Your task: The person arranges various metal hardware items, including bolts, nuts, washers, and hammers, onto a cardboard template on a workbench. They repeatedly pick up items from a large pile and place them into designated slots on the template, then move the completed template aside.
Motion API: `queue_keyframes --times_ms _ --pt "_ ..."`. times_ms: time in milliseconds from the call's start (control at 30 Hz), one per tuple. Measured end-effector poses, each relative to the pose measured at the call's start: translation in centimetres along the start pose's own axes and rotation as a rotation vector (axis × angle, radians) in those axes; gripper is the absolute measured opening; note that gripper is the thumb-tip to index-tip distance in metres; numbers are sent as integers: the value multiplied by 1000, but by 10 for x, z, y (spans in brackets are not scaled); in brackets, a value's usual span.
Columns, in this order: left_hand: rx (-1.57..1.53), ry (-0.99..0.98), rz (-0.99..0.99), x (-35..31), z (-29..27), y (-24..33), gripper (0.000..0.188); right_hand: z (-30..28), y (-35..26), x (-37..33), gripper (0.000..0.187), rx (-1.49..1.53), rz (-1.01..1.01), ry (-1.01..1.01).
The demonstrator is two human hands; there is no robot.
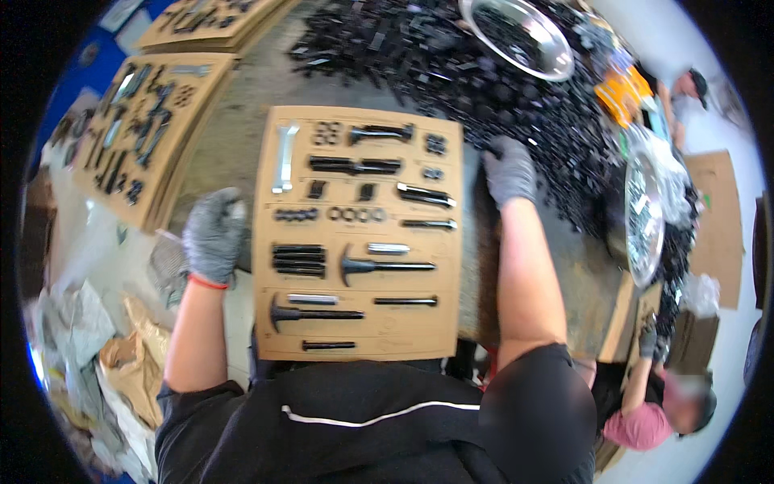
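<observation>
A brown cardboard sheet (363, 242) lies in front of me, bearing black bolts, nuts, washers and other hardware in rows. At its upper left is a silver flat bar (285, 158). Two black T-shaped bolts (387, 265) lie lower down, near short silver cylinders (388, 248). My left hand (216, 234), in a grey glove with a red cuff, is closed beside the sheet's left edge; what it holds, if anything, is hidden. My right hand (510, 171), also grey-gloved, is at the heap of black parts (484, 89), fingers curled down, fingertips hidden.
More loaded cardboard sheets (197, 105) are stacked at the left. Two shiny metal bowls (556, 60) stand by the heap, one at far right. An orange bag (622, 95) lies at upper right. Co-workers (649, 411) are at the right. Crumpled bags (133, 371) lie lower left.
</observation>
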State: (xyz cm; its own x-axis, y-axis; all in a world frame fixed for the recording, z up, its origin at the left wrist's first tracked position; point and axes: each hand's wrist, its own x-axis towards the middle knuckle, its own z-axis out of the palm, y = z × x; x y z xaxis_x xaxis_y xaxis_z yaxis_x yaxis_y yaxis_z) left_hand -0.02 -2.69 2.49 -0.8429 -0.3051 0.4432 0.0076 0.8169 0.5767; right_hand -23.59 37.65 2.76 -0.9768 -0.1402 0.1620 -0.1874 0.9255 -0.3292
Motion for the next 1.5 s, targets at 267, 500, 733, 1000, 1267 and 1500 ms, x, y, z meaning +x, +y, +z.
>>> queue_keyframes --times_ms 267,500,733,1000,1267,1500 --pt "-6 -77 -92 2 -3 3 18 -26 30 -66 26 91 97 -183" --pt "325 -154 87 0 -9 -4 18 -51 -40 -146 21 360 -52 -172" --pt "215 -87 177 -1 5 -25 19 -34 -63 -159 17 263 -73 -232" --pt "94 1 72 2 3 -9 19 -38 -59 -167 21 217 -24 -236" --pt "-29 -88 -131 -4 2 -14 19 -50 -55 -208 16 222 79 -185" --pt "-46 -19 -53 -4 10 -27 18 -44 -54 -241 24 290 95 -68"
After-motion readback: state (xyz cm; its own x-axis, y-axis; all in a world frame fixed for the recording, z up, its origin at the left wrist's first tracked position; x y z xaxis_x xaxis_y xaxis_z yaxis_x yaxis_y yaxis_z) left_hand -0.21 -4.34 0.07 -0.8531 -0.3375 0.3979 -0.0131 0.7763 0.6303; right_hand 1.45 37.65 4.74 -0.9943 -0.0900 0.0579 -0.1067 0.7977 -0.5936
